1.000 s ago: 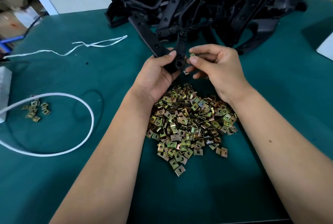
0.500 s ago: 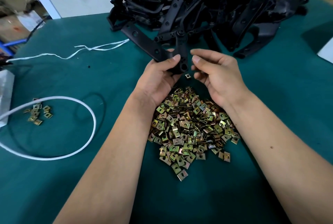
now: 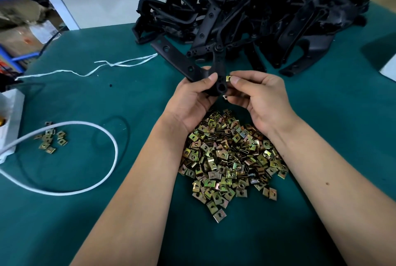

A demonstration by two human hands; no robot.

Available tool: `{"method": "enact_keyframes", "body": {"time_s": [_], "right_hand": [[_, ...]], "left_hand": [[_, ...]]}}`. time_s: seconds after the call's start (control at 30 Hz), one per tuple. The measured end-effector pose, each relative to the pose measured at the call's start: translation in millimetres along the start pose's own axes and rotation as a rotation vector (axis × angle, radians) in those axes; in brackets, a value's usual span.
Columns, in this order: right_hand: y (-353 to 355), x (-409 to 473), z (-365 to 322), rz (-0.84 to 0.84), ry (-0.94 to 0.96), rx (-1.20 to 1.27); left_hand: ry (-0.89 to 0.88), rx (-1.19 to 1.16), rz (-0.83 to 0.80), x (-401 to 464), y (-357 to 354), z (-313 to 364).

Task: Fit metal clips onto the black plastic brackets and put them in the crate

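Head: hands (image 3: 227, 98) gripping bracket (image 3: 177, 60), clip (image 3: 228, 78).

Clip pile (image 3: 231, 158) before bracket heap (image 3: 267, 19) (cord loop (image 3: 85, 158) left), on table (image 3: 342, 115)

Rear: bracket heap (image 3: 257, 19) blocks the table's (image 3: 332, 105) far edge.
Centre: clip pile (image 3: 231, 158) lies between both forearms.
Left: white cord loop (image 3: 96, 180) and loose clips (image 3: 50, 140) obstruct.
Right: bare cloth, passable.

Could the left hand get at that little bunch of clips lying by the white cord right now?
Probably not at once: the left hand grips a black bracket. The clips lie in the open, nothing covering them.
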State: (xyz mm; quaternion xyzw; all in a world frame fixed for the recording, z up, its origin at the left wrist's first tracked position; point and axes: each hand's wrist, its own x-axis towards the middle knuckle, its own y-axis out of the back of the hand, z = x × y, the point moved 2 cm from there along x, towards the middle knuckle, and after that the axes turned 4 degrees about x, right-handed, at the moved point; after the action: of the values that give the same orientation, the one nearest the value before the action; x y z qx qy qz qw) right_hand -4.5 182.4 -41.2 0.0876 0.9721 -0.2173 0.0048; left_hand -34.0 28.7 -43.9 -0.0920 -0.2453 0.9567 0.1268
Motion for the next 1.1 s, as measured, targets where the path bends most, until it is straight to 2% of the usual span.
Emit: {"method": "enact_keyframes", "body": {"time_s": [0.5,1.1], "right_hand": [[-1.1,-2.3,-4.1,-0.037,-0.022,-0.034],[-0.9,-1.2,-3.2,-0.017,-0.017,0.013]], "left_hand": [[0.018,-0.035,-0.072,1.8,1.6,0.0],[0.026,-0.058,-0.002,-1.3,-4.7,1.3]]}}
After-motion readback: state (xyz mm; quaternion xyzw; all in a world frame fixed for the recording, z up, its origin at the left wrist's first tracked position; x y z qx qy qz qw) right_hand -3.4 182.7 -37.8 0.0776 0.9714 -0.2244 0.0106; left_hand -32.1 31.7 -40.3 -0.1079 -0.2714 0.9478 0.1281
